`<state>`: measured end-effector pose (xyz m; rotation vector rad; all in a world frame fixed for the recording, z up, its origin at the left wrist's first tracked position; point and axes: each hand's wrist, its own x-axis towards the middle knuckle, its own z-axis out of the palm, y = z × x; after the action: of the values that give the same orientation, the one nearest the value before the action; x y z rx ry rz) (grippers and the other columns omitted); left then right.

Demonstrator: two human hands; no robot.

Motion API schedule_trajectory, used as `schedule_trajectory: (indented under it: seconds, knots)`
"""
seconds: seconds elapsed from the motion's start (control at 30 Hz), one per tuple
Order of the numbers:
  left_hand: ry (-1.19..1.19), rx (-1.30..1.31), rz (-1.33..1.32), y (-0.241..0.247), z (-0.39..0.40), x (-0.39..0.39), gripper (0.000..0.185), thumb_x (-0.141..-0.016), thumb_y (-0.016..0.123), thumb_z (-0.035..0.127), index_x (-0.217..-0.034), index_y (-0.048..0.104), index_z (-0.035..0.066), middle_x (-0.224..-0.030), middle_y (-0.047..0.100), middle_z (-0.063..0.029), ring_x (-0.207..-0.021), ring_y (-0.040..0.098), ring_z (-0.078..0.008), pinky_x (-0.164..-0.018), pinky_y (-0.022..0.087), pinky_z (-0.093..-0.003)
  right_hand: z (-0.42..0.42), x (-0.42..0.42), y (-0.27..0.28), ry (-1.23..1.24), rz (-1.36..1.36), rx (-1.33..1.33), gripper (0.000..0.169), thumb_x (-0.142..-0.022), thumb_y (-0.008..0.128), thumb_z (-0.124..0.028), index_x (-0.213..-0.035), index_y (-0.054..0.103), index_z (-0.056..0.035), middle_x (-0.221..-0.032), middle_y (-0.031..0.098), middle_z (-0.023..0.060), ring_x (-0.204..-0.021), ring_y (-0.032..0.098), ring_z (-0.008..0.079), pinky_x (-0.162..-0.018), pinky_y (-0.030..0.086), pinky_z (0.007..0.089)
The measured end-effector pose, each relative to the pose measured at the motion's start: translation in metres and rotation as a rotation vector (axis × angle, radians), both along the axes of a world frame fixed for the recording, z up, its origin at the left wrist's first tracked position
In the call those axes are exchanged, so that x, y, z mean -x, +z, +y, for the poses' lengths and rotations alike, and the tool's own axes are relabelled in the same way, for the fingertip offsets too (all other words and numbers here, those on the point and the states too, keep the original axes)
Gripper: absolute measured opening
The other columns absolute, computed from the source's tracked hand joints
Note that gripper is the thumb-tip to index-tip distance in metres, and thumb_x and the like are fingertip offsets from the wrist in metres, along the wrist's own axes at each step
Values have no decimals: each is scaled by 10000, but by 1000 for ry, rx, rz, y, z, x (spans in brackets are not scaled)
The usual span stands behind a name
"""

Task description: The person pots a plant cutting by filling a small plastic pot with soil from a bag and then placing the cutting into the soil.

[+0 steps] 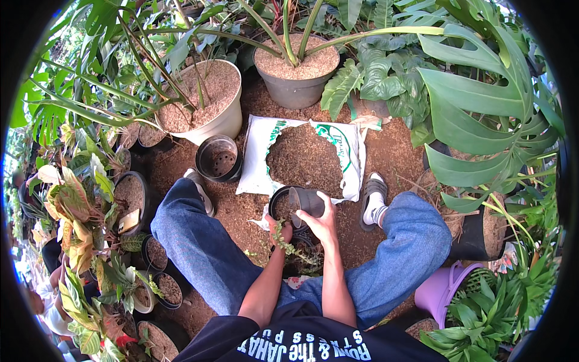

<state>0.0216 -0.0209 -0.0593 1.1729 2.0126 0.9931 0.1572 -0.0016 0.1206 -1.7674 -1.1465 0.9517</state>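
My right hand (322, 221) grips a small dark plastic pot (312, 201), tilted with its mouth toward the left over a black pot (272, 204). Brown growing medium shows inside the black pot. My left hand (281, 231) is at that pot's near left rim, closed on a small-leaved trailing plant (287, 248) whose stems drape over the wrist; its fingertips are partly hidden. Just beyond the pots lies a white plastic sack (258, 156), torn open on top, with loose brown growing medium (305, 156) exposed.
An empty black pot (218, 158) with drainage holes stands left of the sack. Large potted plants in a white pot (228, 115) and a grey pot (296, 88) stand beyond. A phone (130, 221) rests on a pot at left. A purple bucket (436, 289) is at right.
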Motion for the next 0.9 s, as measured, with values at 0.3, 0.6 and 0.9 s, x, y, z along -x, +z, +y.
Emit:
schedule_trajectory:
  seconds: [0.3, 0.6, 0.9]
  knots:
    - [21, 67, -28, -1, 0, -2, 695, -766, 627, 144, -1320, 248, -37, -1065, 616, -278, -962, 626, -426, -833, 484, -490, 1, -1, -11, 61, 14, -15, 866, -600, 900, -278, -1330, 467, -105, -1239, 469, 233, -1193, 474, 374, -1011, 413, 458]
    - [28, 123, -43, 7, 0, -4, 688, -775, 623, 109, -1328, 235, -19, -1076, 613, -260, -958, 630, -404, -825, 486, -476, 0, 3, -4, 66, 10, 8, 866, -605, 892, -271, -1338, 462, -103, -1233, 469, 229, -1194, 475, 371, -1012, 414, 456]
    - [25, 90, -20, 8, 0, -3, 727, -802, 638, 107, -1361, 191, -22, -1069, 609, -252, -954, 630, -397, -820, 485, -471, 0, 3, -8, 108, 6, -4, 857, -606, 889, -299, -1328, 470, -104, -1236, 469, 238, -1181, 487, 374, -1008, 416, 461]
